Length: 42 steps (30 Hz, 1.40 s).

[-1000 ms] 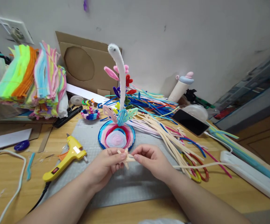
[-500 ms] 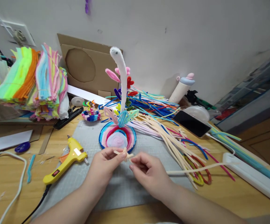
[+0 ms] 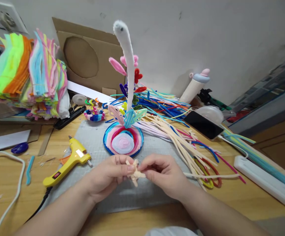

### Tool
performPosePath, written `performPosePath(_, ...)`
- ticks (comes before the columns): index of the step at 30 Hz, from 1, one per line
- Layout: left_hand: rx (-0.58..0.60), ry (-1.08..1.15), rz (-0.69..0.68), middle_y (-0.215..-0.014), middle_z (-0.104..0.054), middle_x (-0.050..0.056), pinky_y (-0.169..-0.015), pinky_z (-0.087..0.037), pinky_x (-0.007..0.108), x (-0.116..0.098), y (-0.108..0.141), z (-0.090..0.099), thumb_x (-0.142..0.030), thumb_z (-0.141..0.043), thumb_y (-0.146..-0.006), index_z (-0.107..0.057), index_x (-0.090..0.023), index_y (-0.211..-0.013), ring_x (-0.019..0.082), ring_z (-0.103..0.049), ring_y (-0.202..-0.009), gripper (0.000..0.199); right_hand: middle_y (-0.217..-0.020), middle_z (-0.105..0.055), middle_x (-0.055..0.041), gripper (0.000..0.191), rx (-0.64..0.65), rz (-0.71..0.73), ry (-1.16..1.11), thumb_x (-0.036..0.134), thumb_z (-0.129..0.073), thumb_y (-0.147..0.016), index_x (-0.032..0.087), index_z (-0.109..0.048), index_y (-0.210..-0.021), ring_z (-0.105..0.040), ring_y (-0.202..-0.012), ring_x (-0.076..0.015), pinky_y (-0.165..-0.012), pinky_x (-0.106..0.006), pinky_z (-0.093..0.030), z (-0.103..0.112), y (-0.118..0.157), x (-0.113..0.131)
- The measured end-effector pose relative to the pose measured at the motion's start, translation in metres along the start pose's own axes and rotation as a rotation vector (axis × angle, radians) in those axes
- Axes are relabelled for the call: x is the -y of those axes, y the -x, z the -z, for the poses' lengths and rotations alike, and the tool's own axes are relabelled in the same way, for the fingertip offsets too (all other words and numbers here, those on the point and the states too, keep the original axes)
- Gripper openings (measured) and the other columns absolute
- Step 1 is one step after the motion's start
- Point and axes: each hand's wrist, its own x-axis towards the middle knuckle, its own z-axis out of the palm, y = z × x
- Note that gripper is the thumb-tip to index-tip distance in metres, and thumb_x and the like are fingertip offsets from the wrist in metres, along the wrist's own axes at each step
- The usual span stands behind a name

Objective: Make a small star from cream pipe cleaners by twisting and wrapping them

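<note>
My left hand (image 3: 113,175) pinches a small cream pipe-cleaner piece (image 3: 135,177) with several short arms, between thumb and fingers. On its right side my right hand (image 3: 165,173) has thumb and fingertips closed at the same piece. A long cream pipe cleaner (image 3: 213,176) extends to the right from behind my right hand; whether it joins the piece is hidden. Just beyond the hands is a round base (image 3: 124,141) in blue, pink and red rings. A white fuzzy stalk (image 3: 130,68) rises behind it, with coloured flowers and pastel looped shapes (image 3: 130,118) around it.
A yellow glue gun (image 3: 76,155) lies left on the grey mat (image 3: 83,137). Loose cream pipe cleaners (image 3: 179,141), a phone (image 3: 203,124) and a white power strip (image 3: 265,180) are on the right. Bundled pipe cleaners (image 3: 9,65) and cardboard (image 3: 108,49) stand behind.
The cream piece has turned and more of its short arms show. My left hand has rotated flatter, and my right fingers have closed onto the piece. The camera view has shifted slightly.
</note>
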Motion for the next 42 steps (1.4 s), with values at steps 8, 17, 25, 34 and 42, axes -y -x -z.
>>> performPosePath(8, -0.086, 0.200, -0.118, -0.069, -0.061, 0.001, -0.065, -0.041, 0.020, 0.014, -0.008, -0.004, -0.022, -0.071, -0.069, -0.065, -0.014, -0.069, 0.010, -0.053, -0.065, 0.010, -0.067, -0.066, 0.0005, 0.011, -0.229, 0.015, -0.190, 0.025, -0.071, -0.068, 0.020, -0.062, -0.071, -0.060, -0.062, -0.0126, -0.059, -0.024, -0.048, -0.017, -0.002, -0.015)
performPosePath(17, -0.198, -0.085, -0.286, -0.075, -0.058, -0.002, -0.068, -0.037, 0.022, 0.014, -0.007, -0.003, -0.021, -0.073, -0.067, -0.060, -0.017, -0.068, 0.011, -0.050, -0.072, 0.014, -0.062, -0.061, 0.0019, 0.021, -0.283, -0.142, -0.201, 0.035, -0.073, -0.067, 0.017, -0.064, -0.072, -0.051, -0.056, -0.0091, -0.054, -0.020, -0.040, -0.012, -0.003, -0.016)
performPosePath(25, -0.265, -0.499, -0.246, -0.071, -0.062, 0.001, -0.062, -0.040, 0.024, 0.004, -0.005, 0.000, -0.028, -0.073, -0.065, -0.065, -0.016, -0.081, 0.014, -0.053, -0.066, 0.022, -0.065, -0.063, 0.0000, 0.022, -0.217, -0.181, -0.045, 0.035, -0.072, -0.066, 0.015, -0.063, -0.070, -0.052, -0.056, -0.0099, -0.054, -0.021, -0.039, -0.009, -0.005, -0.012)
performPosePath(34, -0.352, -1.062, -0.325, -0.068, -0.067, 0.003, -0.060, -0.040, 0.025, 0.000, -0.003, -0.006, -0.033, -0.059, -0.076, -0.066, -0.016, -0.070, 0.017, -0.057, -0.065, 0.019, -0.068, -0.061, 0.0000, 0.010, -0.096, -0.186, 0.116, 0.024, -0.057, -0.075, 0.016, -0.061, -0.074, -0.052, -0.061, -0.0110, -0.057, -0.022, -0.039, -0.006, -0.007, -0.014)
performPosePath(42, -0.348, -0.840, -0.231, -0.065, -0.062, 0.001, -0.059, -0.037, 0.024, 0.003, -0.004, -0.002, -0.035, -0.060, -0.075, -0.062, -0.015, -0.070, 0.014, -0.052, -0.061, 0.020, -0.065, -0.055, 0.0021, 0.003, -0.023, -0.154, 0.248, 0.015, -0.054, -0.076, 0.016, -0.056, -0.073, -0.047, -0.058, -0.0091, -0.053, -0.019, -0.036, 0.006, -0.011, -0.002)
